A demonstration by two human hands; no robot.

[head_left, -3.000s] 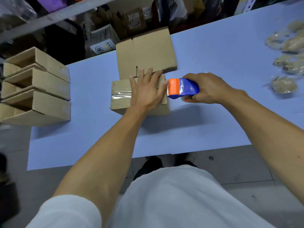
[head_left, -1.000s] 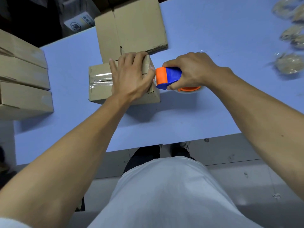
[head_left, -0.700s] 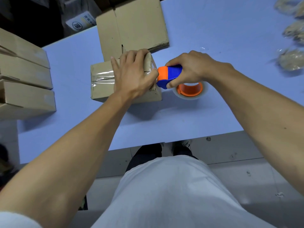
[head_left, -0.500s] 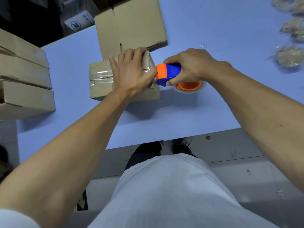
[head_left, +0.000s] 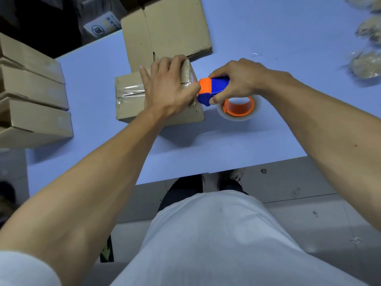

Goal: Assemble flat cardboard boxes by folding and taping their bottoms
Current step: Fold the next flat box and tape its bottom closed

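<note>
Your left hand (head_left: pixel 168 89) lies spread on top of the small cardboard box (head_left: pixel 132 100), fingers over its far edge, pressing it down on the blue table (head_left: pixel 268 38). Your right hand (head_left: pixel 241 79) is clenched around the blue-and-orange tape dispenser (head_left: pixel 214 87) — its orange head meets the box's right end, and the tape roll (head_left: pixel 239 108) sits just above the table. Clear tape already runs across the box's top. A flat box (head_left: pixel 165 29) lies just behind; assembled boxes (head_left: pixel 31 96) are stacked at the left edge.
</note>
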